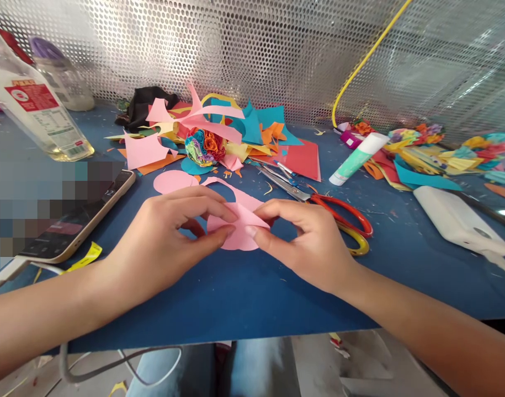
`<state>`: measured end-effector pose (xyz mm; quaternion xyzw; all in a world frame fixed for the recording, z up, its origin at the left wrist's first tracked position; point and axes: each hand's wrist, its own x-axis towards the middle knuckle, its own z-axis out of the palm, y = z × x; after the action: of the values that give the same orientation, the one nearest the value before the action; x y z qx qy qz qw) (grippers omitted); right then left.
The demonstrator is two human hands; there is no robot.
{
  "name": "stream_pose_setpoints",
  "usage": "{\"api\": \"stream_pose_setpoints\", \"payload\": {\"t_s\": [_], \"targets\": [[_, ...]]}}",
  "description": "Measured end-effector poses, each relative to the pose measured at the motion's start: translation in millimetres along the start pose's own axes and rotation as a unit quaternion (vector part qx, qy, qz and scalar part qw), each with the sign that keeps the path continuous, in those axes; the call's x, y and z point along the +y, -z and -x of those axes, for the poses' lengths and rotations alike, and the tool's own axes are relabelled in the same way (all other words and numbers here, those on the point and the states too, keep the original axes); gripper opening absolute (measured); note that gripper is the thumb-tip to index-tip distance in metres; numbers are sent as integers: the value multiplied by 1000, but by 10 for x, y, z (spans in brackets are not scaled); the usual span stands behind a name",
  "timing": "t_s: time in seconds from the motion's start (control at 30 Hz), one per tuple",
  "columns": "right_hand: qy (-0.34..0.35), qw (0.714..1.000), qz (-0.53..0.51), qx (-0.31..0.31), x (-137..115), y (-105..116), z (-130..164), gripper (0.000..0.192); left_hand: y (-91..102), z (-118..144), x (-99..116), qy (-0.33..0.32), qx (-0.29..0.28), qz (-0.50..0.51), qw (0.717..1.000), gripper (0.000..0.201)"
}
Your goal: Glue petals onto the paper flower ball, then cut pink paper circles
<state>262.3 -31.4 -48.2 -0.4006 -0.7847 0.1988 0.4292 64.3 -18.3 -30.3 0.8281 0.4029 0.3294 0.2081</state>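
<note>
Pink paper (239, 230) sits between both hands, left hand (165, 242) pinching its 9 o'clock edge, right hand (308, 242) pinching 3 o'clock, fold running left-right, scissors (318, 207) just beyond at 1 o'clock.

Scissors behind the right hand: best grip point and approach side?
Take the scissors by the red and yellow handle loops, coming from the right. They lie flat on the blue mat, blades pointing up-left toward the paper scraps. The right hand covers the near side of the loops; the right side looks free.
</note>
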Motion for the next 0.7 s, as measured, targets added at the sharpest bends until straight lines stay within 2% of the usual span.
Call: {"api": "stream_pose_setpoints", "payload": {"t_s": [0.2, 0.4, 0.7], "targets": [[15, 1000, -16, -22, 7, -7, 3, 4, 2, 2, 17, 9, -7, 5, 1000, 9], [53, 998, 28, 16, 18, -14, -3, 8, 6, 11, 16, 10, -8, 18, 1000, 11], [10, 998, 59, 37, 8, -67, 27, 3, -8, -2, 24, 22, -5, 23, 999, 9]]}}
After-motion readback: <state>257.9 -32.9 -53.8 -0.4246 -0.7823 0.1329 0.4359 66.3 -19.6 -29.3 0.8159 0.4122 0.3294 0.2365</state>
